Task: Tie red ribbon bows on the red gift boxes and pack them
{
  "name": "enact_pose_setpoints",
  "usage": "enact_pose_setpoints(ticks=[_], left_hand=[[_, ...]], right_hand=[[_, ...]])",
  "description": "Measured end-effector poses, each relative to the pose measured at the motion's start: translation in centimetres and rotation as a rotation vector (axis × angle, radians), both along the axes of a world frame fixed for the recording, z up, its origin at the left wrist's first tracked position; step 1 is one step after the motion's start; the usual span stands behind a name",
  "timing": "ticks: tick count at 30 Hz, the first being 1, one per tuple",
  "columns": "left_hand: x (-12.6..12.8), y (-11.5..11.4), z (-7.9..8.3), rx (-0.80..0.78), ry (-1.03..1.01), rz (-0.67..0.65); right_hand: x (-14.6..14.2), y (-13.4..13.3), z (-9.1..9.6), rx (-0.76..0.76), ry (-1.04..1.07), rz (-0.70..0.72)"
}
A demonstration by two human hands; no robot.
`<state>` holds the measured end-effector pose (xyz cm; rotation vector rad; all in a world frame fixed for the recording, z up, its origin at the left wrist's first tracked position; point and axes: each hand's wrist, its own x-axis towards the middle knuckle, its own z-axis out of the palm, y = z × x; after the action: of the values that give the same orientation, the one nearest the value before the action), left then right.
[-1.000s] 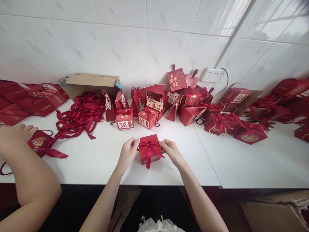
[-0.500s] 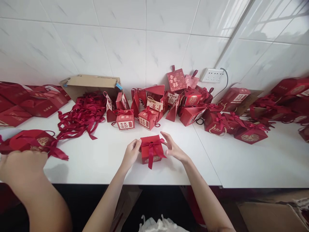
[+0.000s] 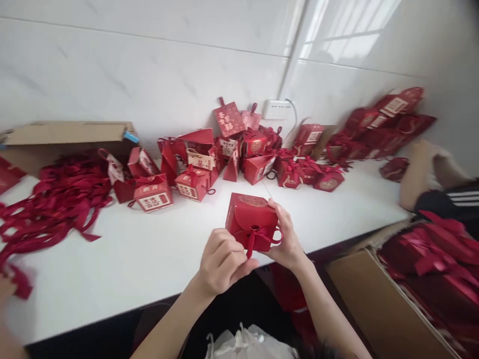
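Note:
A red gift box (image 3: 250,212) with gold print on one face is lifted over the near edge of the table, tilted toward me. My right hand (image 3: 287,239) grips its right side, with fingers and thumb along that edge. A dark red ribbon (image 3: 258,232) is tied through a hole in the flap, and a loop sticks out on the right. My left hand (image 3: 223,259) is at the lower left of the box, fingers curled, with the hanging ribbon tail between fingertips and thumb.
Red gift boxes (image 3: 194,182) stand along the white table (image 3: 145,254). At left, loose ribbons (image 3: 63,199) spill from a cardboard box (image 3: 71,134). An open carton (image 3: 377,294) of ribboned boxes is at lower right. Other people's arms (image 3: 419,169) show at right and far left.
The gift box has been picked up off the table and turned. My right hand has closed on it, and my left hand has moved to the ribbon. The view has swung right.

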<state>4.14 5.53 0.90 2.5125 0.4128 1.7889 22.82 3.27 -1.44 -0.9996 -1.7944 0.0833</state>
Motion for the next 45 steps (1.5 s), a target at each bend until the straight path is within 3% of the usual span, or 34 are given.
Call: enact_pose_setpoints(ticks=[3, 6, 8, 10, 12, 15, 20, 24, 28, 31, 33, 35, 37, 39, 43, 45], left_hand=[[1.8, 1.3, 0.2, -0.346, -0.066, 0.072], [4.5, 2.6, -0.5, -0.719, 0.15, 0.052], [6.8, 2.7, -1.6, -0.758, 0.343, -0.096], [8.9, 2.2, -3.0, -0.706, 0.507, -0.271], [10.6, 1.4, -4.8, -0.649, 0.637, -0.388], [12.0, 0.9, -7.5, -0.62, 0.692, -0.415], [11.6, 1.6, -10.6, -0.664, 0.612, -0.38], [10.9, 1.7, -10.8, -0.747, 0.581, -0.374], [10.6, 0.0, -8.1, -0.669, 0.391, -0.319], [10.4, -1.7, -4.5, -0.358, 0.244, -0.316], [10.3, -2.8, -2.8, -0.175, 0.28, -0.309], [10.0, -3.5, -2.3, -0.123, 0.426, -0.297], [9.3, -3.7, -3.1, -0.163, 0.576, -0.312], [8.0, -3.5, -4.5, -0.222, 0.646, -0.331], [4.3, -1.6, -6.3, -0.375, 0.54, -0.216], [2.1, 0.0, -6.3, -0.472, 0.4, -0.08]], right_hand=[[2.8, -3.5, 0.6, -0.129, 0.251, -0.203], [5.9, -7.6, 1.3, -0.424, 0.902, -0.31], [7.6, -10.3, 2.0, -0.552, 1.328, -0.256], [8.6, -12.6, 2.7, -0.583, 1.615, -0.143], [9.2, -14.3, 3.0, -0.55, 1.755, -0.021], [9.5, -15.7, 2.4, -0.484, 1.83, 0.061], [9.7, -16.2, 0.9, -0.475, 1.88, 0.111], [9.6, -15.8, 0.9, -0.535, 1.92, 0.134], [9.0, -14.7, 1.0, -0.585, 1.914, 0.157], [7.8, -12.9, 0.6, -0.693, 1.917, 0.209], [6.7, -11.4, 0.3, -0.803, 1.911, 0.228], [5.7, -10.0, 0.0, -0.872, 1.891, 0.209], [5.3, -8.9, -0.5, -0.862, 1.835, 0.118], [5.6, -7.7, -1.1, -0.754, 1.689, -0.071], [6.8, -5.1, -2.2, -0.411, 1.003, -0.587], [6.2, -3.6, -2.6, -0.346, 0.677, -0.638]])
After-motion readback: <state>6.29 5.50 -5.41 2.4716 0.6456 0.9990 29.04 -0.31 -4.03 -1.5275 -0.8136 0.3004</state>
